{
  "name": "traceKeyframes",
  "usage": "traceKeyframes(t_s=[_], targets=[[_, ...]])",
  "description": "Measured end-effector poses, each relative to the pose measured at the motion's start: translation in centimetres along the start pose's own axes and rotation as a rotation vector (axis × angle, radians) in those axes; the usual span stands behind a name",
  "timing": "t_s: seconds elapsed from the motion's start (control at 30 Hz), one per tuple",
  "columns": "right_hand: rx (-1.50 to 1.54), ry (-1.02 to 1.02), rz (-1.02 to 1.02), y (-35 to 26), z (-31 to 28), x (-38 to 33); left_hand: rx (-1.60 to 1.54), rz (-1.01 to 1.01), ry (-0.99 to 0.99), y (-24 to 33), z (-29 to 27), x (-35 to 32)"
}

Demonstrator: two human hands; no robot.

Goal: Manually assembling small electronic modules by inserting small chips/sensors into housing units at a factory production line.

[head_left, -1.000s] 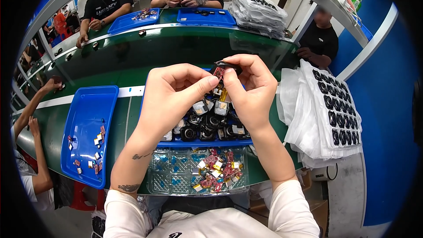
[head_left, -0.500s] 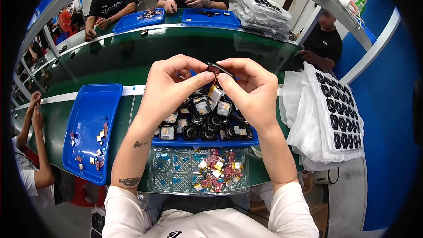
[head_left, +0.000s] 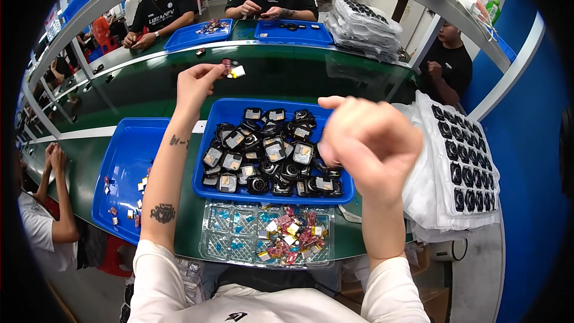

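Observation:
My left hand [head_left: 196, 90] is raised over the green belt, its thumb and fingers pinching a small red circuit board [head_left: 226, 66]. A silver-and-yellow battery [head_left: 237, 72] hangs at the board's side. My right hand [head_left: 375, 143] is above the right side of a blue tray [head_left: 222, 111], smeared by motion, so its fingers and anything in them cannot be made out. Black watch cases [head_left: 274, 151] lie piled in that tray, several showing silvery insides. Nearer to me, a clear compartmented plastic tray [head_left: 216, 246] holds a heap of red boards and batteries [head_left: 294, 236].
At the left stands another blue tray [head_left: 124, 164] with a few boards. Stacked white sheets [head_left: 421, 185] carrying rows of black cases [head_left: 466, 152] rise at the right. Co-workers sit across the green belt [head_left: 287, 78] and at far left. A metal frame [head_left: 520, 63] spans overhead.
My hands, together on a black case with a red board, have parted. The left moved up and left with the board and battery; the right swung right and nearer. The black case is no longer visible between them.

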State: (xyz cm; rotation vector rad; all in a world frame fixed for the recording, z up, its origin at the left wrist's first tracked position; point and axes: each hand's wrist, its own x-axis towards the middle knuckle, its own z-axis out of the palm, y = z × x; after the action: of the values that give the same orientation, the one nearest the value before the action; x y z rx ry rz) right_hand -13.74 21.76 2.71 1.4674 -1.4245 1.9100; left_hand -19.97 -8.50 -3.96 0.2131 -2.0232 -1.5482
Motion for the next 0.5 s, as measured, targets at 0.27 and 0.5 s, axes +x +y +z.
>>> traceKeyframes(t_s=[0.27, 0.5], targets=[[1.058, -0.814, -0.053, -8.6, -1.7, -0.1, 0.641, -0.219, 0.073, -13.2, -2.7, 4.8], [1.033, -0.178, 0.021, -11.1, 0.5, -3.9, 0.682, 0.006, 0.153, -15.5, -5.3, 4.8]])
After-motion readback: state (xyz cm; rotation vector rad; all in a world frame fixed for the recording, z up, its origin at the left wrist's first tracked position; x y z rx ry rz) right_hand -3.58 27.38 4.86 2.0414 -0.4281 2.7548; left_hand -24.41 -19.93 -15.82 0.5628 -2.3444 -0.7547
